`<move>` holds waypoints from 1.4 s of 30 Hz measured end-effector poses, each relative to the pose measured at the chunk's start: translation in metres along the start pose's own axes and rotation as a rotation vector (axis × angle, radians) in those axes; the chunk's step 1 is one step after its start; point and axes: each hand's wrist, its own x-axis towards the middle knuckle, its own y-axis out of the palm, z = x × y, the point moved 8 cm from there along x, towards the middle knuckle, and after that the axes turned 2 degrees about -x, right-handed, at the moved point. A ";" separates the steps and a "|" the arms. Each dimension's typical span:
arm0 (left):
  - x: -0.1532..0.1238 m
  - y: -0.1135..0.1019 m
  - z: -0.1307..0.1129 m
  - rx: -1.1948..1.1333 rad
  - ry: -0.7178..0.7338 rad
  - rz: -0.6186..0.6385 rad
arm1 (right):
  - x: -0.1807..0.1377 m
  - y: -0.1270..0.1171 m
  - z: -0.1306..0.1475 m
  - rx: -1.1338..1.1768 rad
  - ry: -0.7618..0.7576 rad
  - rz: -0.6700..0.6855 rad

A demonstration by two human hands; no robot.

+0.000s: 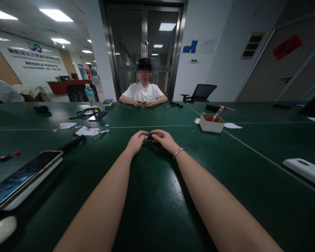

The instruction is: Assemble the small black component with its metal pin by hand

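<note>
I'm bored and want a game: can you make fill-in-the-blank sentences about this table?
The left hand and right hand pinch one small black part at the ___ table.
The bracelet is on the ___ wrist.
The cardboard box holds a tool with a ___ handle.
Missing: green, right, red.

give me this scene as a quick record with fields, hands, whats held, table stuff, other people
hands: left hand and right hand meet mid-table, both pinching a small dark object
wrist: bracelet on the right
surface: green table
left side: phone on a white slab, papers, water bottle farther back
right side: cardboard box with a red-handled tool in it, white device
others: person in a white shirt seated opposite, hands together on the table
</note>
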 end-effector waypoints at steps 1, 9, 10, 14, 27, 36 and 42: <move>0.000 0.000 -0.001 -0.006 0.007 -0.002 | 0.000 0.000 0.000 0.002 -0.003 0.001; -0.006 -0.001 -0.006 0.001 -0.002 -0.010 | -0.001 0.000 0.001 0.017 -0.030 0.007; -0.006 -0.002 -0.007 0.003 0.008 -0.020 | 0.000 0.000 0.001 0.020 -0.029 0.008; -0.005 -0.003 -0.008 -0.013 0.012 -0.046 | 0.000 0.000 -0.001 0.024 -0.010 0.004; -0.006 -0.002 -0.006 0.027 0.010 -0.031 | 0.000 0.001 -0.001 0.039 -0.007 0.017; -0.008 -0.002 -0.010 0.032 0.051 -0.036 | 0.000 -0.001 -0.003 0.024 -0.003 -0.003; -0.005 0.000 -0.003 0.028 0.037 -0.031 | 0.000 -0.001 -0.003 0.018 -0.002 0.001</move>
